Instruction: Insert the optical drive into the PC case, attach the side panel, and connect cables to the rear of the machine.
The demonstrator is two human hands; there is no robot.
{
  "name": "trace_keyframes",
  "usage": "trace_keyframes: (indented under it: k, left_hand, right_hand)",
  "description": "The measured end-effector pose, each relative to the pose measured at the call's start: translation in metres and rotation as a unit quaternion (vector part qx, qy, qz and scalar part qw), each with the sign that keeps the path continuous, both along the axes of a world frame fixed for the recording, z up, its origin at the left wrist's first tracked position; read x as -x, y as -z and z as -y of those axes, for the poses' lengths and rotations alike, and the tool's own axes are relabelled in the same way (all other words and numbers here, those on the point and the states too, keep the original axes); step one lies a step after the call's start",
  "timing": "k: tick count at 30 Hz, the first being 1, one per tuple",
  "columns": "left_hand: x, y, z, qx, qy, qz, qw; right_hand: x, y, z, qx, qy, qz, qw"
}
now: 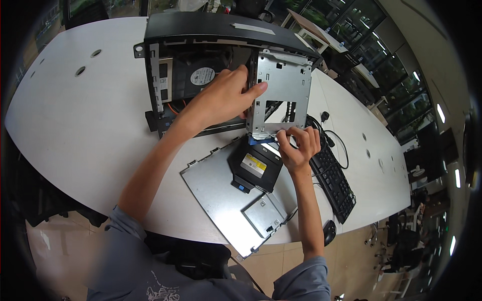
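Observation:
An opened desktop computer case (201,26) with a black front panel stands on the table. In its right part sits a silver metal drive cage (283,83) with a square cutout. My left hand (221,98) grips the cage's left side, thumb on its face and the other fingers partly hidden inside the case. At the cage's lower edge, my right hand (299,146) is closed with curled fingers, beside a blue latch (258,141). Below lies the silver side panel (216,185), carrying a black optical drive (256,168) with a yellow-and-white label.
To the right of the side panel, a black keyboard (331,180) lies aslant with its cable, and a black mouse (329,232) rests near the table's front edge. The white table (80,125) has round holes in it. Office chairs and desks stand farther off.

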State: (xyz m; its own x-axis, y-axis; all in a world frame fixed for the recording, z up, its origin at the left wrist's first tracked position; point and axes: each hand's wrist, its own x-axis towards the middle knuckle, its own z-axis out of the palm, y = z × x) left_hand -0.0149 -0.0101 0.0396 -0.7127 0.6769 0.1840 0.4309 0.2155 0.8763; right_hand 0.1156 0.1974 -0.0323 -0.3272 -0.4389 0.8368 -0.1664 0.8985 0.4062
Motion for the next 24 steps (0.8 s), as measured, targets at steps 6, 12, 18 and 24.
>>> trace_keyframes:
  k: [6, 12, 18, 24]
  left_hand:
    - [-0.003, -0.006, 0.002, 0.001, -0.011, 0.002, 1.000]
    - [-0.003, -0.003, -0.001, -0.038, -0.007, 0.006, 0.999]
    - [0.000, 0.003, -0.007, -0.035, -0.031, -0.029, 0.999]
    - [0.004, 0.010, -0.010, -0.036, -0.055, -0.068, 0.995]
  right_hand:
    - [0.000, 0.000, 0.002, 0.046, -0.013, 0.029, 0.998]
    - [0.003, -0.002, -0.001, 0.044, -0.019, -0.015, 0.999]
    - [0.005, -0.002, -0.005, 0.049, -0.022, -0.005, 0.999]
    - [0.010, -0.008, 0.000, 0.041, -0.003, 0.017, 0.999]
